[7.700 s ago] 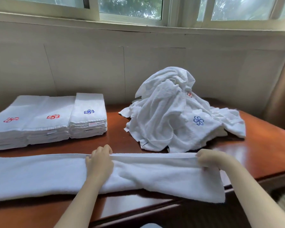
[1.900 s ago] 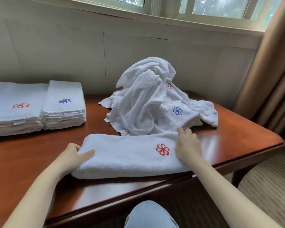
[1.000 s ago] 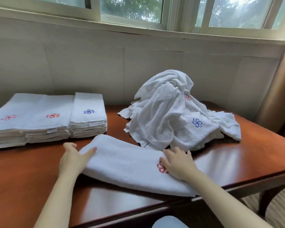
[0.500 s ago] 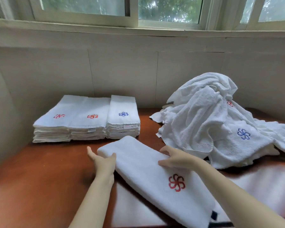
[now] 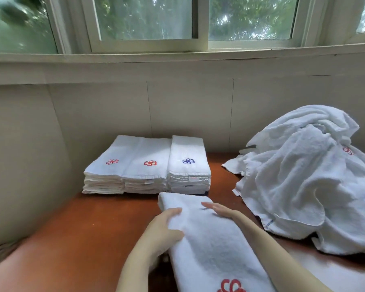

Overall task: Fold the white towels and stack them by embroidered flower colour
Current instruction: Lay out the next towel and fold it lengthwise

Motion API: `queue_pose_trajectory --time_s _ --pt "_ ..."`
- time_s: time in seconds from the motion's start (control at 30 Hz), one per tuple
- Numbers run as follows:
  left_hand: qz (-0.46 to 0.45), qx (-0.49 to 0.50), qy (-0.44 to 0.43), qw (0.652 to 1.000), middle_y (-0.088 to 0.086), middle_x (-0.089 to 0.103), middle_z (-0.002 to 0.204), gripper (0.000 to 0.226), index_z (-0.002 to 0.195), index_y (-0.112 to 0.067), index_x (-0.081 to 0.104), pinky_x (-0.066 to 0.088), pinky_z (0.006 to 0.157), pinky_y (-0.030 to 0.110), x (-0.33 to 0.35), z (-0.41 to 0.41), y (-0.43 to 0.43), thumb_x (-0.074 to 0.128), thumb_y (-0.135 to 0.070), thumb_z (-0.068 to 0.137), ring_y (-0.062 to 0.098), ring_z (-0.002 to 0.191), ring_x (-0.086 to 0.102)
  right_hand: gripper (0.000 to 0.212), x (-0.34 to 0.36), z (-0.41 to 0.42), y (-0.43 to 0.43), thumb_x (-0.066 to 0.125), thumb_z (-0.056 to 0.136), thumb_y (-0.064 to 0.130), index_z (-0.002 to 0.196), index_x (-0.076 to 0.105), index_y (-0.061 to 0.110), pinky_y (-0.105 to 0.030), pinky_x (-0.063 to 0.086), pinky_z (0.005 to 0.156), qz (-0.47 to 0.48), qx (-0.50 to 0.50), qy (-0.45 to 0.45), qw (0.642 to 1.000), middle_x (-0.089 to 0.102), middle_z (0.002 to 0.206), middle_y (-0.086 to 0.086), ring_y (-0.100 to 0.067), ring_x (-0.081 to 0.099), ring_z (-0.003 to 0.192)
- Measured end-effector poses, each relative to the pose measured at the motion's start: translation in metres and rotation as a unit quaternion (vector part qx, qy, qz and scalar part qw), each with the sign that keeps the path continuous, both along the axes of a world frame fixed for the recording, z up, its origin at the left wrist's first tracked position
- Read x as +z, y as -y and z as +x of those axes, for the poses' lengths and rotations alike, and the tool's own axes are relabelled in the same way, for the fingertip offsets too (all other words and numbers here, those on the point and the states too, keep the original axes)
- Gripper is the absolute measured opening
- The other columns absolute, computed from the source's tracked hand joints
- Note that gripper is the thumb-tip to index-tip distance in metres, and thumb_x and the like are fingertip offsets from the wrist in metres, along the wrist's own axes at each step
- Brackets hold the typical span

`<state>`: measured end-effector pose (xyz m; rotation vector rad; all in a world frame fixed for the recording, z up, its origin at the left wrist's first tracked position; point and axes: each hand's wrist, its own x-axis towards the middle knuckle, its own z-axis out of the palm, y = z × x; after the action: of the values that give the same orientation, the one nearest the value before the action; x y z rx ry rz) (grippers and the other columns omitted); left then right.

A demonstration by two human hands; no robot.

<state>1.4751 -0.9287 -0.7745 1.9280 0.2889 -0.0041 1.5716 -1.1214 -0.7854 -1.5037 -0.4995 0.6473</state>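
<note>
We see the folded red-flower towel [image 5: 209, 239] low centre, left hand [image 5: 164, 226] gripping its edge, right hand [image 5: 219, 209] flat on top to keep the fold — probably bound for the red stacks [image 5: 131, 152] mid-frame.

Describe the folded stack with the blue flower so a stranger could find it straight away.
Under the window, a brown wooden table carries a row of three folded towel stacks by the wall. The blue-flower stack is the rightmost, nearest the loose towel heap. Its top towel bears a blue flower, whereas the red-flower stacks beside it show red ones.
</note>
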Motion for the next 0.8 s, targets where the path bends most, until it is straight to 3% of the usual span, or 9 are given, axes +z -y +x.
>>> queue_pose_trajectory --time_s 0.07,0.17,0.27,0.4,0.47,0.53,0.6,0.7,0.8 --pt "-0.064 0.005 0.044 0.997 -0.010 0.065 0.109 0.054 0.119 -0.035 0.061 0.051 0.061 0.016 0.019 -0.011 -0.016 0.062 0.001 0.079 0.005 0.084 0.068 0.050 0.016 0.007 -0.015 0.039 0.101 0.019 0.135 0.034 -0.017 -0.026 0.037 0.103 0.004 0.013 -0.101 0.995 0.032 0.147 -0.027 -0.024 0.043 0.132" --pt "-0.137 0.003 0.096 0.986 -0.009 0.071 0.108 0.051 0.109 -0.040 0.068 0.055 0.071 0.024 0.046 -0.023 -0.049 0.072 -0.004 0.073 0.011 0.095 0.070 0.033 0.038 0.010 -0.037 0.068 0.074 0.008 0.105 0.074 0.018 -0.026 0.056 0.073 0.065 0.052 -0.070 0.994 0.070 0.113 -0.008 -0.021 0.069 0.097" --pt "-0.149 0.007 0.165 0.975 -0.006 0.071 0.109 0.052 0.107 -0.048 0.066 0.057 0.071 0.026 0.080 0.000 -0.091 0.073 -0.005 0.077 0.014 0.098 0.069 0.036 0.084 0.041 -0.078 0.068 0.072 0.008 0.104 0.074 0.024 -0.029 0.057 0.074 0.097 0.060 0.009 0.993 0.071 0.111 -0.002 -0.022 0.069 0.095" --pt "-0.167 0.119 0.240 0.949 -0.003 0.072 0.091 0.057 0.142 -0.036 0.034 0.050 0.050 0.024 0.129 0.099 -0.157 0.061 -0.027 0.092 0.012 0.066 0.067 0.032 0.150 0.138 -0.162 0.062 0.079 -0.002 0.103 0.074 0.015 -0.018 0.054 0.071 0.145 -0.039 0.078 0.986 0.070 0.100 0.003 -0.011 0.067 0.085" --pt "-0.159 0.094 0.162 0.969 -0.001 0.068 0.090 0.052 0.142 -0.020 0.036 0.043 0.048 0.022 0.121 0.142 -0.179 0.047 -0.045 0.097 0.014 0.061 0.057 0.040 0.158 0.194 -0.199 0.054 0.088 -0.003 0.125 0.061 0.011 -0.018 0.048 0.072 0.119 -0.100 0.092 0.984 0.062 0.111 0.000 -0.010 0.061 0.097" --pt "-0.044 0.077 0.002 0.996 0.014 0.064 0.112 0.055 0.138 -0.011 0.047 0.047 0.066 0.029 0.092 0.167 -0.190 0.046 -0.048 0.097 0.025 0.085 0.062 0.051 0.132 0.242 -0.224 0.051 0.093 0.004 0.143 0.040 0.012 -0.025 0.039 0.082 0.033 -0.129 0.081 0.988 0.047 0.133 -0.004 -0.019 0.050 0.117" --pt "0.097 0.109 -0.111 0.983 0.014 0.053 0.131 0.065 0.141 -0.003 0.040 0.042 0.079 0.026 0.061 0.185 -0.200 0.054 -0.046 0.093 0.025 0.108 0.057 0.061 0.080 0.268 -0.237 0.053 0.095 0.013 0.149 0.026 0.017 -0.030 0.042 0.081 -0.083 -0.111 0.052 0.989 0.041 0.138 -0.010 -0.028 0.052 0.112" --pt "0.061 0.105 -0.066 0.990 -0.009 0.059 0.114 0.052 0.121 -0.012 0.050 0.044 0.067 0.016 0.033 0.193 -0.220 0.065 -0.045 0.085 0.005 0.094 0.062 0.063 0.026 0.295 -0.249 0.054 0.094 0.011 0.149 0.024 0.015 -0.034 0.048 0.081 -0.049 -0.158 0.021 0.986 0.056 0.120 -0.013 -0.024 0.062 0.096" --pt "0.016 0.104 -0.040 0.994 -0.003 0.065 0.114 0.060 0.130 -0.012 0.050 0.048 0.065 0.022 0.025 0.197 -0.223 0.070 -0.041 0.082 0.011 0.095 0.065 0.059 0.022 0.316 -0.255 0.052 0.096 0.017 0.148 0.024 0.025 -0.031 0.049 0.075 0.028 -0.177 -0.010 0.984 0.043 0.133 -0.001 -0.014 0.061 0.089"
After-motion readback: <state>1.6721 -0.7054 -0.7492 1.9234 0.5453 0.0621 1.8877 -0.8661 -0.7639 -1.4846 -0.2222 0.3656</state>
